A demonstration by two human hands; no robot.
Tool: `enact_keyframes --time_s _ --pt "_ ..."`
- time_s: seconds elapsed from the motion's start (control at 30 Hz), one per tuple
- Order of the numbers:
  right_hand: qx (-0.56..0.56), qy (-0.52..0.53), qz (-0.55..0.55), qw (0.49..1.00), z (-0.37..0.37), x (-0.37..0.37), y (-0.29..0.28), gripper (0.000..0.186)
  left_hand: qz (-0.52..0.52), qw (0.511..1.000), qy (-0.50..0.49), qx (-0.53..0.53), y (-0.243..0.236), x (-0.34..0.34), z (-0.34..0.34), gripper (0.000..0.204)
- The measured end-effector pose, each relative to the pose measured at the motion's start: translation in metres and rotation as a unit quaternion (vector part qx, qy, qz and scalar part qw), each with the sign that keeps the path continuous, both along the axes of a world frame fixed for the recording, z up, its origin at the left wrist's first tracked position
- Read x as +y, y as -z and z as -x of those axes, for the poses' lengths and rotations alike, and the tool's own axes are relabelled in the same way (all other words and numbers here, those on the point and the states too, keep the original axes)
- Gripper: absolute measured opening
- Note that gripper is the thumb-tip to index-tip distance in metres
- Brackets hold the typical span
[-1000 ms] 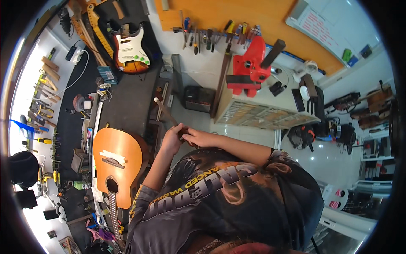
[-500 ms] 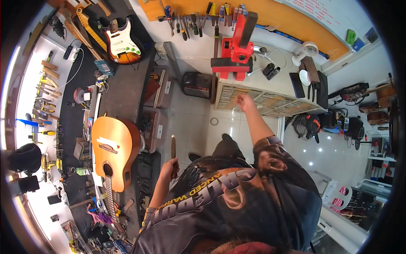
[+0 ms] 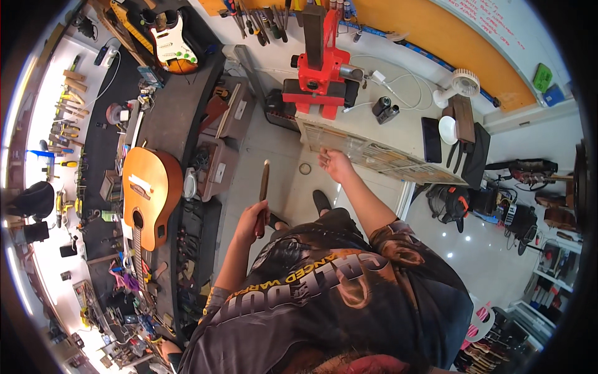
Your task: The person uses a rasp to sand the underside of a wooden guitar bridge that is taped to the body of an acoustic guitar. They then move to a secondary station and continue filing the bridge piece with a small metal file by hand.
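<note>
My left hand (image 3: 252, 219) is wrapped round a slim dark-brown stick-shaped tool (image 3: 265, 182). The tool points upward and ends in a small pale tip; its exact kind does not show. In front of the small-drawer cabinet (image 3: 398, 163), my right hand (image 3: 336, 164) is held palm up with loosely spread fingers and nothing visible in it. On the dark bench at the left lies an acoustic guitar (image 3: 154, 187), some distance from my left hand. A red clamp-like press (image 3: 317, 78) stands on the cabinet top, beyond my right hand.
An electric guitar (image 3: 174, 47) lies at the bench's far end. A phone (image 3: 432, 140), a white bowl (image 3: 447, 130) and a small fan (image 3: 464, 82) sit on the cabinet. A tape-like ring (image 3: 304, 169) lies on the floor. Another person's hand (image 3: 168, 348) shows at lower left.
My right hand has drawn back from the cabinet drawers, and its fingers have opened out. My left hand has come up and forward with the tool. The whole view has shifted.
</note>
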State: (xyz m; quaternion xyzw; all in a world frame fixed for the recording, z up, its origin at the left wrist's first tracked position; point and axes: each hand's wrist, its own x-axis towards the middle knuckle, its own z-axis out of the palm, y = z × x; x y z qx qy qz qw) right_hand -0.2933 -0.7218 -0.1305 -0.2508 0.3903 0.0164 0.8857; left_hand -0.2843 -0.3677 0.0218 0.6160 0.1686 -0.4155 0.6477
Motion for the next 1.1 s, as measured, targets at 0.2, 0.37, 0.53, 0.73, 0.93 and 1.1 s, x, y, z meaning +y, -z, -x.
enact_keyframes --time_s 0.2,0.37,0.53,0.73,0.93,1.1 --pt "-0.035 -0.005 0.009 0.999 0.012 0.007 0.015 0.029 0.011 0.997 0.08 -0.018 -0.022 -0.039 0.0 0.037" --pt "-0.033 -0.117 -0.107 0.987 0.085 0.075 -0.006 0.044 -0.05 0.966 0.245 -0.068 -0.048 -0.037 -0.007 0.032" --pt "0.004 -0.214 -0.229 0.95 0.119 0.085 -0.017 0.056 -0.138 0.929 0.329 -0.102 -0.032 -0.074 -0.012 0.032" --pt "0.016 -0.318 -0.114 0.941 0.131 0.087 0.011 0.074 -0.203 0.896 0.321 -0.229 0.014 -0.127 -0.009 0.047" --pt "0.001 -0.498 0.002 0.867 0.145 0.095 0.04 0.068 -0.215 0.881 0.293 -0.304 0.067 -0.2 0.0 0.05" --pt "-0.12 -0.623 0.3 0.712 0.148 0.077 0.001 0.047 -0.224 0.886 0.282 -0.293 0.083 -0.222 -0.006 0.048"
